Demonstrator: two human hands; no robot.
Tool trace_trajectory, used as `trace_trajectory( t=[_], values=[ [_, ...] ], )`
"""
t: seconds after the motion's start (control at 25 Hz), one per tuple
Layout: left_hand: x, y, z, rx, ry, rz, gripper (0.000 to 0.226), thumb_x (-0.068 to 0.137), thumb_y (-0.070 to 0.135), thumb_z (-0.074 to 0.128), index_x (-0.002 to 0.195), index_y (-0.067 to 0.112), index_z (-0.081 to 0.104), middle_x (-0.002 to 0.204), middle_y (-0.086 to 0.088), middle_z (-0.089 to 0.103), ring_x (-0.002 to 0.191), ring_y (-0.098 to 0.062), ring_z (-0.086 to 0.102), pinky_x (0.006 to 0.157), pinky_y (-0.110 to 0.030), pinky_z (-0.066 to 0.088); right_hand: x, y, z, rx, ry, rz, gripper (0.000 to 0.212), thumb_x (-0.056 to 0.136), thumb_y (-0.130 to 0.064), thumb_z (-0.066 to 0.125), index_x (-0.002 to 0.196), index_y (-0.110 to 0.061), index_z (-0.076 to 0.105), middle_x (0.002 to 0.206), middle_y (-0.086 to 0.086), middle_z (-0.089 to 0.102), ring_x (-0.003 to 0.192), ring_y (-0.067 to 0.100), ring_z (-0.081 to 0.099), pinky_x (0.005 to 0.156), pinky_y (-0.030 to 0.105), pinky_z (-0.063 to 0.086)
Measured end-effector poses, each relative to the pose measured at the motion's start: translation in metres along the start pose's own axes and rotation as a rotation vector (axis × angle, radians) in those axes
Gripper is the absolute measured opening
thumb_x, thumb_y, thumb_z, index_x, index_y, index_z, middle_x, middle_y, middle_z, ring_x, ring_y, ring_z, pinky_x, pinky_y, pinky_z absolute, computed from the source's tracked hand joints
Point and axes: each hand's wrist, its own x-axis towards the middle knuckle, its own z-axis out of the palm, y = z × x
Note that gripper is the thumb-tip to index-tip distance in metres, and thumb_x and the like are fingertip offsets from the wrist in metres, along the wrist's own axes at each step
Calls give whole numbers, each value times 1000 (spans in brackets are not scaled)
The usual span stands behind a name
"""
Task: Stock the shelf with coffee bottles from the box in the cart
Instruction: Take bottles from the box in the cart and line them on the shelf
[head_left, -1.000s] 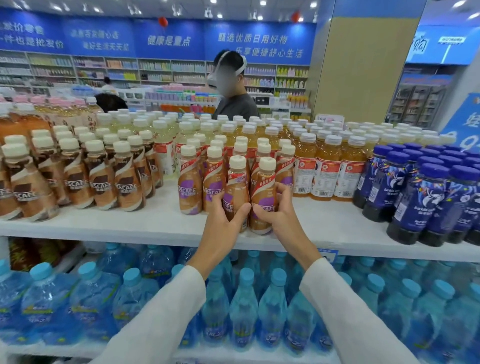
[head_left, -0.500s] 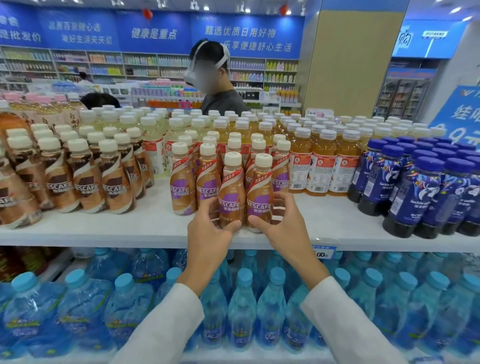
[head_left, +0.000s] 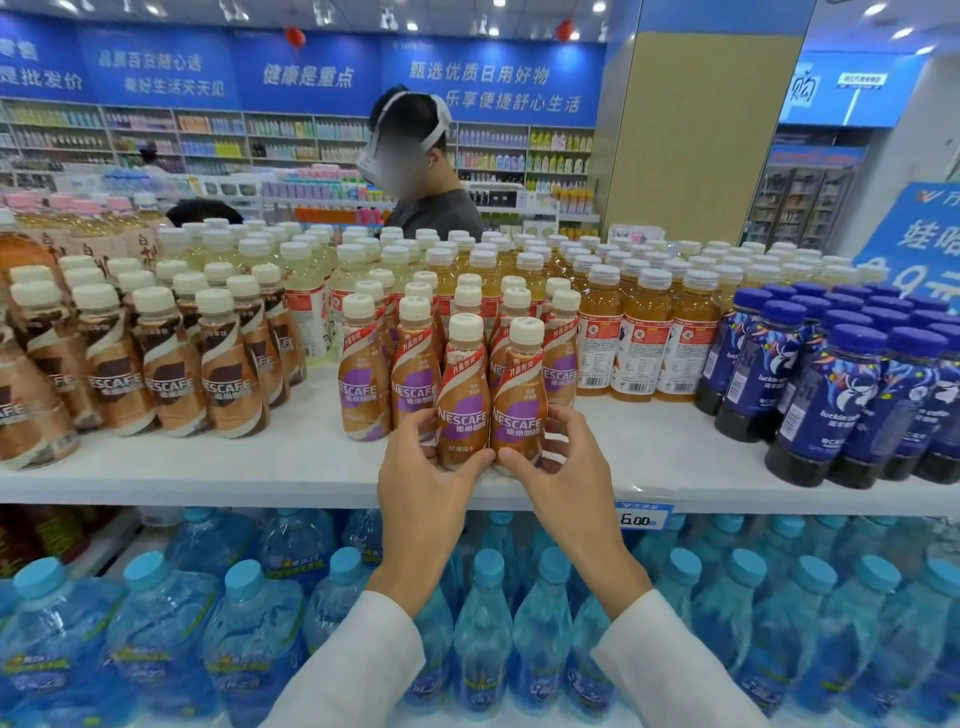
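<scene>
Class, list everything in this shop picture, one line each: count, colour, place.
front coffee bottles: two, tan and purple, shelf front, centre
purple-label coffee bottles: several, tan and purple, behind those
brown-label coffee bottles: many, brown, shelf left
amber drink bottles: many, orange, centre right
dark bottles: many, navy caps, far right
water bottles: many, blue caps, lower shelf
shelf: one, white, middle
price tag: one, blue, shelf edge
person: one, grey top, behind shelf
left hand: one, grips left front bottle
right hand: one, grips right front bottle
</scene>
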Motion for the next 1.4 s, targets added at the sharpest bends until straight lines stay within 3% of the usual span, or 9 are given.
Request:
trace_trajectory(
  t=[0.16, 0.36, 0.48, 0.68, 0.88, 1.08, 1.24, 1.4],
  values=[
    [3, 2, 7, 76, 47, 12, 61, 77, 40, 87, 128, 23, 57, 120, 7, 53, 103, -13, 64, 89, -41, 60, 7, 2, 3, -19, 14, 7, 61, 80, -35, 84, 129, -34, 49, 126, -9, 61, 110, 7, 64, 90, 26, 57],
    [13, 11, 21, 237, 29, 31, 61, 84, 40, 81, 133, 17, 51, 127, -3, 54, 112, -23, 61, 94, -43, 56, 26, 1, 6, -32, 20, 15, 58, 81, -29, 84, 127, -30, 50, 122, -7, 64, 105, 8, 66, 88, 24, 55],
    [16, 13, 27, 257, 38, 5, 62, 87, 39, 78, 135, 17, 46, 131, -5, 53, 114, -24, 60, 94, -42, 56, 32, 2, 9, -30, 9, 17, 59, 82, -29, 83, 130, -30, 50, 123, -8, 64, 107, 8, 65, 91, 26, 56],
    [18, 9, 32, 243, 53, 19, 53, 88, 36, 77, 128, 16, 48, 129, -6, 54, 112, -24, 60, 91, -37, 53, 37, 7, 11, -33, 0, 20, 57, 83, -31, 82, 127, -38, 46, 119, -16, 61, 104, 2, 62, 87, 18, 51],
    [17, 4, 35, 240, 64, 41, 51, 89, 38, 76, 128, 15, 51, 127, -6, 54, 112, -23, 59, 91, -40, 57, 41, 12, 13, -52, 6, 22, 60, 84, -34, 81, 133, -33, 46, 128, -10, 62, 110, 7, 62, 92, 24, 53],
    [18, 1, 35, 214, 68, 48, 52, 88, 38, 77, 127, 17, 50, 126, -5, 54, 111, -22, 60, 91, -43, 57, 42, 15, 14, -54, 6, 32, 61, 84, -36, 81, 133, -37, 44, 123, -18, 58, 107, 2, 60, 81, 10, 45],
    [19, 1, 36, 218, 78, 45, 53, 87, 38, 78, 127, 17, 50, 126, -6, 54, 111, -22, 60, 90, -41, 58, 42, 16, 16, -78, 15, 29, 57, 85, -37, 80, 127, -43, 42, 119, -21, 56, 103, 0, 59, 79, 8, 44],
    [18, 2, 36, 222, 72, 40, 55, 87, 39, 77, 129, 17, 49, 127, -6, 54, 111, -22, 60, 90, -40, 59, 43, 17, 17, -97, 13, 35, 61, 85, -39, 79, 134, -38, 43, 123, -19, 57, 107, 3, 59, 81, 10, 44]
  ],
)
